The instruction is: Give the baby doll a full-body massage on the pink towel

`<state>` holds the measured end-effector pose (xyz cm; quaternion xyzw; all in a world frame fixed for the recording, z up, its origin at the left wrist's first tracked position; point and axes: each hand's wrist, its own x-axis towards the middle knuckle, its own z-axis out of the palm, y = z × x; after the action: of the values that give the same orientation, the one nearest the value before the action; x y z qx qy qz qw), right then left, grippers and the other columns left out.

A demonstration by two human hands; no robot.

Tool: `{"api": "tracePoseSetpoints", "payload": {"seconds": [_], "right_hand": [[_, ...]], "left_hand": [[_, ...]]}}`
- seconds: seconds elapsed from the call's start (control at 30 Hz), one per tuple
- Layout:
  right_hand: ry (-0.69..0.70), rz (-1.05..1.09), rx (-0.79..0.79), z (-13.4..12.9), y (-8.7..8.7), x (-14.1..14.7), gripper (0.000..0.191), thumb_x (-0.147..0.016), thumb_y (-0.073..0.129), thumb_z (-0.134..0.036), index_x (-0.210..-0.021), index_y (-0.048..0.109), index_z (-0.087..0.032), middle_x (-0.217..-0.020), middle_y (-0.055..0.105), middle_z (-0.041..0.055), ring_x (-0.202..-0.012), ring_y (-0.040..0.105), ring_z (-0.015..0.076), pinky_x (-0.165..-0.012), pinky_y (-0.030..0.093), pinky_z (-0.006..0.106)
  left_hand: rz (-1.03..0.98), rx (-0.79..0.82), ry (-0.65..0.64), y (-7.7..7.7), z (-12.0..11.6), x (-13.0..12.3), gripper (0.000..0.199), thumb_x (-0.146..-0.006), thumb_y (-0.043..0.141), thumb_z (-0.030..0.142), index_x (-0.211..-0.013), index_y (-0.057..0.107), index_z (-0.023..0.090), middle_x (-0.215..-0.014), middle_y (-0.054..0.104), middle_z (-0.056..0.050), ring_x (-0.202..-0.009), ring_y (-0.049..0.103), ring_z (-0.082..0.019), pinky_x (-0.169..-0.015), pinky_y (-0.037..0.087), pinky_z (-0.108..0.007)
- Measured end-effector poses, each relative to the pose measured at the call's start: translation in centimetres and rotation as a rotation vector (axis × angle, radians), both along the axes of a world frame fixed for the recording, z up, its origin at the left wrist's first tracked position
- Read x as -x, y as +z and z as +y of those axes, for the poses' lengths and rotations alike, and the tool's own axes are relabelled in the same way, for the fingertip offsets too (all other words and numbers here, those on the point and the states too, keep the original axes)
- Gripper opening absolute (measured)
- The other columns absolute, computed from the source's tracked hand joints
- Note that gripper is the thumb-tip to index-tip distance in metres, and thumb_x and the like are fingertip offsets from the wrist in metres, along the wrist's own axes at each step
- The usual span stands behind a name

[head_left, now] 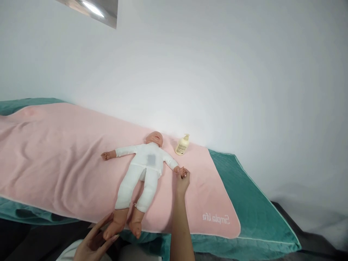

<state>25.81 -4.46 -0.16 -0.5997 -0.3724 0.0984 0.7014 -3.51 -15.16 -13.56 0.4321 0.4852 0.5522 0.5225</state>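
A baby doll in a white cloth suit lies on its back on a pink blanket, arms spread and feet toward me. My right hand pinches the doll's small hand on the right side, between thumb and fingers. At the near edge, my left hand is around the doll's foot on the left, fingers on one side and thumb on the other. The other foot lies untouched beside it. A grey square patch marks the doll's belly.
A cream pump bottle stands upright on the blanket, right of the doll's head. Under the blanket is a teal padded cover, its edge dropping off near me. A white wall rises behind.
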Motion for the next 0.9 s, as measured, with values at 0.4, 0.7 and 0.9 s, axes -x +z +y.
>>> {"api": "tracePoseSetpoints", "payload": {"seconds": [0.4, 0.7, 0.9], "right_hand": [[-0.022, 0.144, 0.013, 0.9, 0.5, -0.3, 0.041, -0.082, 0.063, -0.054, -0.100, 0.061, -0.017, -0.093, 0.067, 0.0063, -0.079, 0.063, 0.0176, -0.070, 0.052, 0.029], [0.191, -0.328, 0.018, 3.0, 1.2, 4.1, 0.033, -0.088, 0.058, -0.030, -0.117, 0.067, -0.020, -0.114, 0.063, 0.0094, -0.091, 0.063, 0.0179, -0.075, 0.053, 0.029], [0.472, -0.560, 0.125, 3.8, 0.2, 6.8, 0.038, -0.087, 0.055, -0.017, -0.121, 0.068, -0.026, -0.114, 0.061, 0.0077, -0.097, 0.064, 0.0177, -0.078, 0.055, 0.027]], "left_hand": [[0.012, -0.153, 0.038, 5.5, 3.8, 1.9, 0.047, -0.071, 0.078, 0.045, -0.117, 0.071, 0.037, -0.136, 0.061, 0.002, -0.131, 0.052, -0.031, -0.114, 0.036, -0.046], [0.253, -0.394, 0.055, 14.1, 12.5, -0.9, 0.045, -0.083, 0.064, 0.050, -0.120, 0.066, 0.026, -0.135, 0.062, -0.003, -0.137, 0.045, -0.029, -0.116, 0.036, -0.041], [0.211, -0.427, 0.042, 15.9, 17.3, -4.2, 0.044, -0.081, 0.063, 0.047, -0.113, 0.070, 0.018, -0.119, 0.071, -0.007, -0.115, 0.060, -0.028, -0.103, 0.045, -0.040]]}}
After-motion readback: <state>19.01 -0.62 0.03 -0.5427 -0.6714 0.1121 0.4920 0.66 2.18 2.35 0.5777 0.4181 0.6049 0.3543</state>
